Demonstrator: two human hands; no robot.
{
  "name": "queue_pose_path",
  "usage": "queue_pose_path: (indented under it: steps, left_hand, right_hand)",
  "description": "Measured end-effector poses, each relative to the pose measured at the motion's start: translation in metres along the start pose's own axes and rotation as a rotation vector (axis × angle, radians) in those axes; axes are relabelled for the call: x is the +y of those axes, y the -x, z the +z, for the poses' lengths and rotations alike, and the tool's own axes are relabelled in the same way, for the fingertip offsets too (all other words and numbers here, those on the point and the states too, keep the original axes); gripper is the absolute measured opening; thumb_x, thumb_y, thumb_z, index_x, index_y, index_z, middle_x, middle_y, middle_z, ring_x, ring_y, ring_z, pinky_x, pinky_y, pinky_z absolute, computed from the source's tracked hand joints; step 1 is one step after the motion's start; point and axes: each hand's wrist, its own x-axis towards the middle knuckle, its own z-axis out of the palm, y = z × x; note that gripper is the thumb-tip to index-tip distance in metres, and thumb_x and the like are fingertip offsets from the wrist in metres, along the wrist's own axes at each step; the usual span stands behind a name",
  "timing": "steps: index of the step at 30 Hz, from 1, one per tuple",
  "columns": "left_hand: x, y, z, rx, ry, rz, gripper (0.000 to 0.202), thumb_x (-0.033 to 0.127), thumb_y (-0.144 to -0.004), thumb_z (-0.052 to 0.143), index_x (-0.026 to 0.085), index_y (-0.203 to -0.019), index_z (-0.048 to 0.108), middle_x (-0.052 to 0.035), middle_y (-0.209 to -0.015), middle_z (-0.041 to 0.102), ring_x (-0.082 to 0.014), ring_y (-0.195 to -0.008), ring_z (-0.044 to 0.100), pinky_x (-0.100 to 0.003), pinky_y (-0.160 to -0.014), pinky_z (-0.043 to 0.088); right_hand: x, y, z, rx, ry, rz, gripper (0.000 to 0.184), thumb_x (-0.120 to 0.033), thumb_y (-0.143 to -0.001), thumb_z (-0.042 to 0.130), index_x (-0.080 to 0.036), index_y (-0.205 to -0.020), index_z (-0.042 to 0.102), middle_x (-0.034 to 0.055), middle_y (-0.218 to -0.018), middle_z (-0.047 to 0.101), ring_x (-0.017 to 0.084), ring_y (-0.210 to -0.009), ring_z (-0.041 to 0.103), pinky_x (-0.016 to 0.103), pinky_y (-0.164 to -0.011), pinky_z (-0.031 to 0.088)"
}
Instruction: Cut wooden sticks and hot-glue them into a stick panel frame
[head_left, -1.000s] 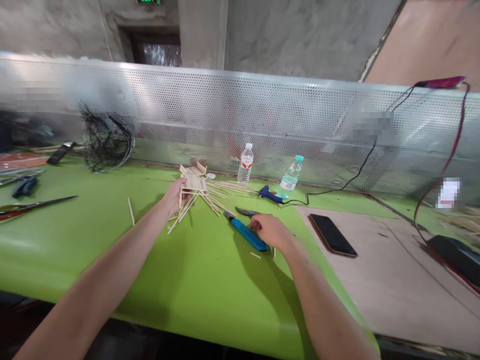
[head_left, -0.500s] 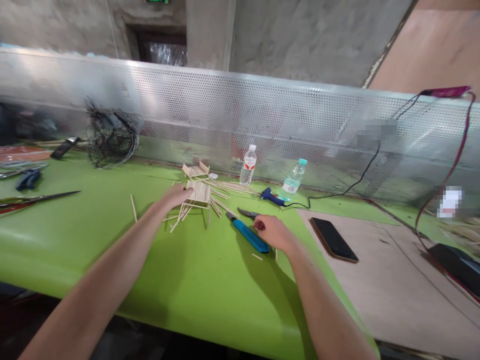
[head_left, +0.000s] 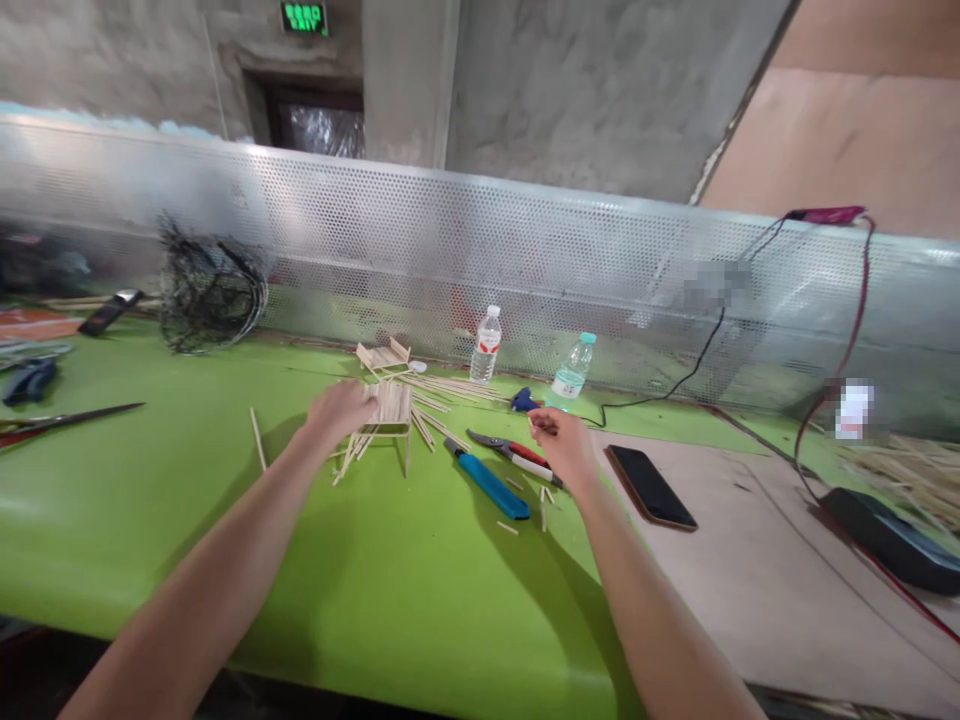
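Observation:
My left hand (head_left: 341,410) is closed on the left edge of a small table-like model of thin wooden sticks (head_left: 394,405), which stands on thin legs. My right hand (head_left: 564,440) is raised over the bench, thumb and fingers pinched on what looks like a short wooden stick (head_left: 531,424). Just beyond it is a blue glue gun (head_left: 523,400), partly hidden by the fingers. Below and left of this hand lie pruning shears (head_left: 517,455) with red and white handles and a blue utility knife (head_left: 491,485). Short stick offcuts (head_left: 543,508) lie beside the knife.
Behind the model are a second stick piece (head_left: 384,354) and loose sticks (head_left: 457,388). Two bottles (head_left: 486,345) (head_left: 574,370) stand near the perforated metal screen (head_left: 405,240). A phone (head_left: 651,487) lies at right; scissors (head_left: 82,418), pliers (head_left: 30,380) and a wire bundle (head_left: 214,290) at left.
My right hand has moved up and away from the shears, toward the glue gun, uncovering the handles and offcuts. My left hand stays on the stick model. The view has shifted slightly.

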Motion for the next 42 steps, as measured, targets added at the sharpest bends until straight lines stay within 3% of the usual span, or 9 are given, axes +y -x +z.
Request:
queue_pose_path:
  steps: [4, 9, 14, 20, 25, 29, 33, 39, 42]
  left_hand:
    - [0.003, 0.006, 0.004, 0.003, -0.012, 0.103, 0.019, 0.007, -0.072, 0.072, 0.021, -0.066, 0.060, -0.0020, -0.064, 0.051, -0.0122, -0.049, 0.041, -0.019, -0.043, 0.033]
    - [-0.001, 0.010, 0.012, -0.071, 0.052, 0.165, 0.028, -0.004, -0.066, 0.073, 0.019, -0.062, 0.059, -0.0059, -0.082, 0.060, -0.0195, -0.081, 0.061, -0.022, -0.061, 0.046]
    - [0.001, 0.010, 0.016, -0.066, 0.115, 0.289, 0.035, -0.013, -0.059, 0.072, 0.020, -0.063, 0.060, -0.0085, -0.096, 0.064, -0.0270, -0.114, 0.057, -0.029, -0.081, 0.053]
    - [0.005, 0.023, 0.024, -0.131, 0.049, 0.340, 0.038, -0.015, -0.056, 0.073, 0.022, -0.065, 0.065, -0.0081, -0.098, 0.066, -0.0296, -0.128, 0.048, -0.031, -0.087, 0.052]
    - [0.003, 0.049, 0.045, -0.261, -0.115, 0.474, 0.035, -0.008, -0.057, 0.080, 0.024, -0.066, 0.069, -0.0080, -0.100, 0.068, -0.0327, -0.131, 0.047, -0.037, -0.091, 0.053]
    - [-0.004, 0.076, 0.065, -0.386, -0.001, 0.330, 0.040, -0.013, -0.058, 0.076, 0.023, -0.072, 0.068, -0.0083, -0.106, 0.069, -0.0293, -0.135, 0.048, -0.034, -0.098, 0.053]
    - [-0.013, 0.101, 0.075, -0.506, -0.045, 0.258, 0.038, -0.009, -0.062, 0.074, 0.025, -0.078, 0.072, -0.0092, -0.105, 0.071, -0.0316, -0.138, 0.045, -0.044, -0.112, 0.044]
    - [-0.029, 0.126, 0.081, -0.721, -0.389, 0.464, 0.036, 0.013, -0.072, 0.079, 0.033, -0.102, 0.077, -0.0078, -0.115, 0.071, -0.0313, -0.127, 0.055, -0.049, -0.118, 0.037]
    - [-0.034, 0.126, 0.095, -0.860, -0.661, 0.680, 0.031, 0.023, -0.085, 0.067, 0.038, -0.111, 0.074, -0.0061, -0.114, 0.072, -0.0316, -0.116, 0.060, -0.057, -0.111, 0.039]
  right_hand:
    - [0.006, -0.032, 0.003, -0.062, 0.058, -0.035, 0.031, -0.007, -0.079, 0.055, -0.014, -0.104, 0.072, 0.0091, -0.094, 0.076, 0.018, -0.086, 0.070, 0.030, -0.082, 0.054]
    - [0.019, -0.054, 0.023, -0.197, 0.179, -0.053, 0.036, 0.004, -0.069, 0.056, -0.013, -0.094, 0.075, 0.0074, -0.087, 0.077, 0.018, -0.080, 0.071, 0.028, -0.078, 0.054]
    - [0.033, -0.055, 0.029, -0.247, 0.257, -0.092, 0.044, 0.005, -0.070, 0.053, -0.015, -0.102, 0.075, 0.0070, -0.098, 0.078, 0.017, -0.090, 0.071, 0.026, -0.084, 0.053]
    - [0.049, -0.059, 0.004, -0.197, 0.364, -0.089, 0.037, -0.005, -0.083, 0.051, -0.018, -0.110, 0.074, 0.0072, -0.111, 0.075, 0.020, -0.101, 0.069, 0.032, -0.093, 0.050]
    - [0.062, -0.062, -0.023, -0.122, 0.476, 0.005, 0.038, -0.020, -0.085, 0.059, -0.017, -0.122, 0.068, 0.0113, -0.119, 0.072, 0.025, -0.102, 0.068, 0.034, -0.088, 0.050]
    - [0.066, -0.067, -0.027, -0.130, 0.543, 0.032, 0.046, -0.031, -0.088, 0.061, -0.013, -0.130, 0.063, 0.0154, -0.129, 0.066, 0.027, -0.113, 0.064, 0.033, -0.093, 0.046]
    - [0.067, -0.078, -0.018, -0.188, 0.586, 0.021, 0.049, -0.034, -0.089, 0.060, -0.010, -0.132, 0.061, 0.0191, -0.129, 0.065, 0.030, -0.117, 0.061, 0.033, -0.095, 0.044]
    - [0.069, -0.089, -0.008, -0.229, 0.614, 0.010, 0.048, -0.038, -0.092, 0.056, -0.011, -0.132, 0.059, 0.0194, -0.128, 0.064, 0.031, -0.117, 0.060, 0.034, -0.093, 0.043]
    - [0.071, -0.091, -0.005, -0.247, 0.629, 0.002, 0.047, -0.037, -0.091, 0.056, -0.012, -0.131, 0.059, 0.0206, -0.128, 0.063, 0.032, -0.117, 0.059, 0.036, -0.093, 0.043]
